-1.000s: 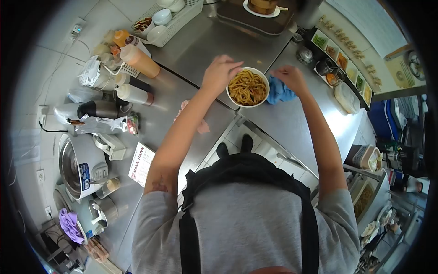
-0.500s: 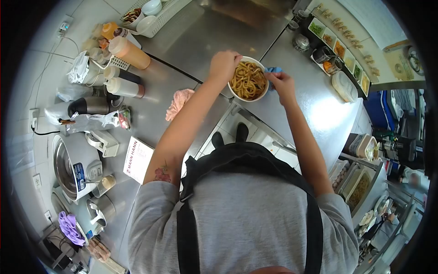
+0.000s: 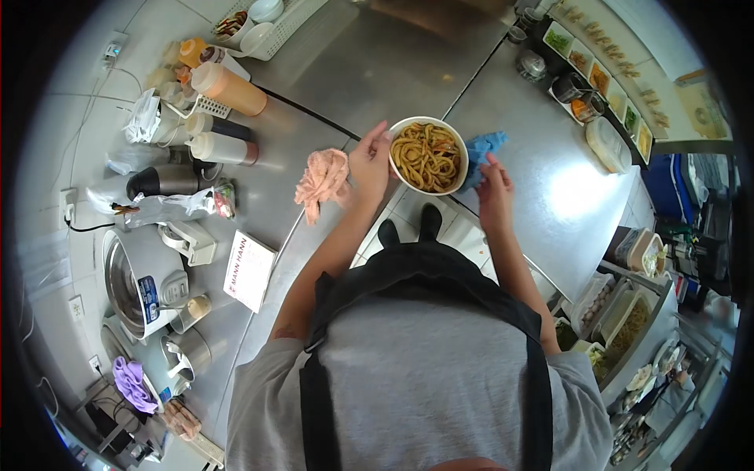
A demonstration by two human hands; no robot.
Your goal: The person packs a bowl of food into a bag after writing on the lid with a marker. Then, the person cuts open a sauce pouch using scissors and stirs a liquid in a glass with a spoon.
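Observation:
A white bowl (image 3: 428,155) of brown sauced noodles is in front of me, near the counter's edge. My left hand (image 3: 371,163) grips the bowl's left side, with the thumb and fingers at its rim. Just right of the bowl, my right hand (image 3: 495,192) has its fingers curled together by a blue cloth (image 3: 481,157); whether it grips the cloth is hard to make out. A pink cloth (image 3: 323,183) lies on the steel counter, left of my left hand.
Squeeze bottles (image 3: 228,88) stand at the left behind a menu card (image 3: 250,271). A rice cooker (image 3: 141,282) is at the far left. Garnish trays (image 3: 598,78) and a lidded plastic tub (image 3: 608,144) line the right side. Food containers (image 3: 626,314) sit lower right.
The bowl has moved toward me. My left hand has shifted from its upper rim to its left side, and my right hand has dropped lower beside the blue cloth.

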